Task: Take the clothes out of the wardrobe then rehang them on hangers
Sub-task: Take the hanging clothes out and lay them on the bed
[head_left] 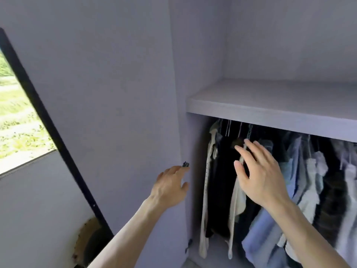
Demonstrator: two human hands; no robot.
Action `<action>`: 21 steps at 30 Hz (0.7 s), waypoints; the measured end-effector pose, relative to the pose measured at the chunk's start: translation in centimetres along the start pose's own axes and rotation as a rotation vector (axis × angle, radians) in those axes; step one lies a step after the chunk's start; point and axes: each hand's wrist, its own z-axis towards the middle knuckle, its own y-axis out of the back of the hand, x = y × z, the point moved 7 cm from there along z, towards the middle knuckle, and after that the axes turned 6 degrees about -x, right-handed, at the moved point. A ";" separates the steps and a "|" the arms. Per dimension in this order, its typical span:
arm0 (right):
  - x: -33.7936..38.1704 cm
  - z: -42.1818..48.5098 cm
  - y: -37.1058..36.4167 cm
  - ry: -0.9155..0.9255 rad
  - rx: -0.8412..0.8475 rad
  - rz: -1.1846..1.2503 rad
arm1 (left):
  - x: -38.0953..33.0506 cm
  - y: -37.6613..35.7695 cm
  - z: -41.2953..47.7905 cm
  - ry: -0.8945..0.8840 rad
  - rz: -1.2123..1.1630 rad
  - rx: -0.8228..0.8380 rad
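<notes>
The wardrobe stands open, and several clothes point(301, 182) hang on hangers from under its shelf point(270, 111): a cream garment at the left, dark ones beside it, blue and white shirts to the right. My right hand point(258, 175) is spread open in front of the dark and cream garments, fingers near a hanger, holding nothing. My left hand point(170, 186) rests with open fingers against the edge of the open door point(108, 117), just below a small dark hinge point(185, 164).
The open door panel fills the left-centre of the view. A dark-framed window point(21, 120) with greenery outside lies at far left. A worn, stained patch shows on the lower left wall point(87, 240). The shelf above the clothes carries nothing visible.
</notes>
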 end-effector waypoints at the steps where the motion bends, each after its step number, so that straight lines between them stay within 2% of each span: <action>1: -1.1 1.8 0.0 0.003 -0.061 -0.055 | -0.3 -0.5 1.8 -0.007 -0.033 0.010; 4: -5.0 7.2 -0.5 -0.071 -0.157 -0.295 | -0.9 -2.5 7.2 -0.010 -0.175 0.071; 8: -10.0 11.7 -2.4 -0.136 -0.174 -0.517 | -1.0 -6.3 14.4 0.061 -0.350 0.121; 16: -12.7 12.0 -4.9 0.085 -0.513 -0.708 | -1.9 -13.9 24.1 0.246 -0.564 0.171; 21: -13.0 12.0 -5.1 0.123 -0.568 -0.711 | -2.3 -16.2 26.2 0.286 -0.506 0.158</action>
